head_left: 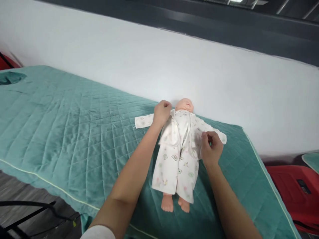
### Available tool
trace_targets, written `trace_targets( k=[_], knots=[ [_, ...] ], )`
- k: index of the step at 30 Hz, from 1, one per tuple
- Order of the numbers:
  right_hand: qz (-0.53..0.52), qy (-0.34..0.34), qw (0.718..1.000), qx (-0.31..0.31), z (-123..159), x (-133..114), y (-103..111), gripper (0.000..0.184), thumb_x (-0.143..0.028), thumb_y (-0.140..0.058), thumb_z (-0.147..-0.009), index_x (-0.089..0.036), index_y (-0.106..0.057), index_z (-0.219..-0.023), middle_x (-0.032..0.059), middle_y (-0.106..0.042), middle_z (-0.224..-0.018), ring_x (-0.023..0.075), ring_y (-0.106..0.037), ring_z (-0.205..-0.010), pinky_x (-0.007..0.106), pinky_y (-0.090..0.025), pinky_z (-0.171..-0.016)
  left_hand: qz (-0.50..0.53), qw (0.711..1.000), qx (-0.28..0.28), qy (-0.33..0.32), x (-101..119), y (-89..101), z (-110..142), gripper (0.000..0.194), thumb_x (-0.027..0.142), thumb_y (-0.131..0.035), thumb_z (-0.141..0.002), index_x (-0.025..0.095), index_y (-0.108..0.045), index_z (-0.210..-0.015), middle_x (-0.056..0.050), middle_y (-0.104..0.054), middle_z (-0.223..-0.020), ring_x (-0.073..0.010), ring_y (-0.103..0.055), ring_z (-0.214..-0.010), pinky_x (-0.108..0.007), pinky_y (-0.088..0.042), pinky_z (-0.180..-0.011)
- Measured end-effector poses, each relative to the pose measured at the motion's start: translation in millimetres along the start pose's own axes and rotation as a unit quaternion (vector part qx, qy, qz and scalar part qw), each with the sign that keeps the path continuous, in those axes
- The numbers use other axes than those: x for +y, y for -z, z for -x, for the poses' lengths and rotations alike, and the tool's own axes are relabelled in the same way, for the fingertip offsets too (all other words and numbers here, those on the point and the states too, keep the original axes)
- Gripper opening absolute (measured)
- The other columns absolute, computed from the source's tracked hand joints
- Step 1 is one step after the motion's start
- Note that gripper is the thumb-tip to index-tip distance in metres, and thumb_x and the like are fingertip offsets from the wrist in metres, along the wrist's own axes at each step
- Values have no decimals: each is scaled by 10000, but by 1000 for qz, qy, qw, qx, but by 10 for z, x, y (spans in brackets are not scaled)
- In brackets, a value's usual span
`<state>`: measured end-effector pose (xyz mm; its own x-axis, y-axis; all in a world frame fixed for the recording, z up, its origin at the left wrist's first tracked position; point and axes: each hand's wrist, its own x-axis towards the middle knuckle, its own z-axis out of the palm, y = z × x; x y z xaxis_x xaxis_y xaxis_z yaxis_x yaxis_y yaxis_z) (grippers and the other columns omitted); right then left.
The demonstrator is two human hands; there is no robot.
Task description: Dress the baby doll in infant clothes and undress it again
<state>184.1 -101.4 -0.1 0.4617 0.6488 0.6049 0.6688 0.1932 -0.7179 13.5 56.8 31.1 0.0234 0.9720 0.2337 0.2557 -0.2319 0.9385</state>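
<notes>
A baby doll [184,105] lies on its back, its head toward the wall and its bare feet toward me. It wears white printed trousers [165,169] and a matching white jacket [196,126], whose front is parted over the chest. My left hand [162,112] is closed in a pinch at the shoulder on the left of the view, beside the jacket. Lower down on the other side, my right hand [211,147] has thumb and fingers pressed together at the jacket's side. Whether either pinch has cloth in it, I cannot tell. Both jacket sleeves stretch outward.
Under the doll is a green quilted cover [87,132] with a pale piped edge. A white wall [149,59] rises behind it. At the right stands a red chair [289,189]; at the lower left, a black metal frame [30,215] and cables are near the floor.
</notes>
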Motion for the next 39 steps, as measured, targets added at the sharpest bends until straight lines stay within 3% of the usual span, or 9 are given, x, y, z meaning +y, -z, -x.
trace_targets(
  k=[3,5,11,14,19,23,26,32,39],
  knots=[
    [24,-59,997,-34,-339,-55,-153,182,-384,-582,-860,-208,-628,-857,-1,-623,-743,158,-546,-672,297,-425,-675,-157,987,-25,17,-205,-31,-167,308,415,-545,-885,138,-662,-952,-150,-715,-996,-269,-646,-995,-358,-448,-888],
    [54,-70,992,-94,-553,-80,-295,209,-412,-581,-851,-211,-634,-881,16,-655,-781,175,-576,-704,314,-434,-714,-179,982,-68,14,-308,-16,-186,389,492,-532,-881,140,-665,-981,-142,-716,-960,-275,-643,-964,-357,-451,-854],
    [156,-71,967,-190,-765,-106,-612,326,-530,-614,-803,-211,-567,-846,37,-646,-821,201,-564,-742,330,-403,-706,68,985,-147,62,-253,4,-83,189,350,-572,-843,176,-644,-865,1,-607,-688,-130,-525,-593,-249,-400,-591],
    [166,-81,965,-184,-740,-98,-632,252,-465,-574,-826,-215,-555,-799,26,-631,-780,194,-539,-721,327,-383,-687,161,976,-141,43,-98,-63,-9,186,330,-574,-841,172,-650,-903,-5,-635,-773,-127,-557,-685,-235,-431,-646],
    [50,-113,976,-181,-802,11,-602,153,-346,-593,-779,-201,-636,-758,11,-643,-724,187,-549,-719,323,-408,-702,150,964,-218,-28,50,-103,78,270,365,-522,-893,173,-709,-858,-43,-704,-954,-177,-615,-895,-282,-465,-835],
    [-167,-192,949,-186,-850,107,-637,191,-378,-676,-747,-196,-702,-798,8,-671,-733,184,-589,-697,327,-465,-682,132,969,-204,-41,26,-129,75,220,302,-538,-881,191,-721,-833,-42,-720,-966,-190,-630,-914,-306,-462,-884],
    [-257,-170,937,-168,-823,133,-698,235,-409,-705,-752,-216,-730,-882,25,-722,-867,217,-651,-831,361,-515,-773,87,972,-203,-77,11,-175,70,182,250,-555,-859,210,-730,-886,-38,-720,-966,-211,-628,-951,-323,-460,-901],
    [-198,-97,964,-146,-745,120,-755,176,-339,-646,-788,-223,-753,-863,24,-744,-966,238,-657,-968,412,-482,-947,-79,969,-189,-135,-5,-269,75,182,231,-562,-852,194,-634,-689,-31,-636,-773,-204,-584,-801,-335,-451,-815],
    [-195,-92,963,-163,-741,108,-729,184,-287,-641,-772,-223,-764,-892,24,-750,-1004,210,-661,-980,393,-476,-959,-4,987,-104,-119,-23,-351,123,92,181,-585,-834,192,-647,-767,-21,-708,-845,-176,-626,-805,-317,-460,-824]
  ],
)
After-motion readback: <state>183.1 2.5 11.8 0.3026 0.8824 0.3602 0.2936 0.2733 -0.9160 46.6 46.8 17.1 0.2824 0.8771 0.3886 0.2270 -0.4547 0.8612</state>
